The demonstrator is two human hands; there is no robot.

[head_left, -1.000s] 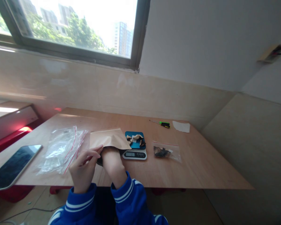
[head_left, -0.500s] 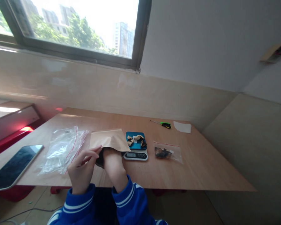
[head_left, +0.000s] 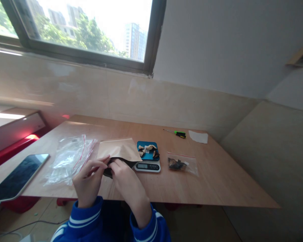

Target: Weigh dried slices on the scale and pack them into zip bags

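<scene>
A brown paper bag (head_left: 120, 148) lies on the table with its dark-lined mouth facing me. My left hand (head_left: 89, 179) pinches the left edge of that mouth between thumb and fingers. At the opening is my right hand (head_left: 125, 178), its fingers curled in with the tips hidden, so what they hold cannot be made out. Just right of the bag stands a small kitchen scale (head_left: 155, 167) with a blue platform. Several curled, dried pieces (head_left: 151, 147), pale with dark edges, rest on it beside a small white label. The display digits are too blurred to read.
Clear zip bags (head_left: 68, 158) are heaped at left, near a tablet (head_left: 17, 176). To the right lies a zip bag of dark dried pieces (head_left: 176, 164). Farther back are a green-and-black screwdriver (head_left: 179, 133) and a torn white paper (head_left: 198, 136). The table's front edge is close to me.
My right hand has drawn back out of the paper bag, from wrist-deep to only the fingertips at its mouth. My left hand keeps its pinch. The view has shifted slightly.
</scene>
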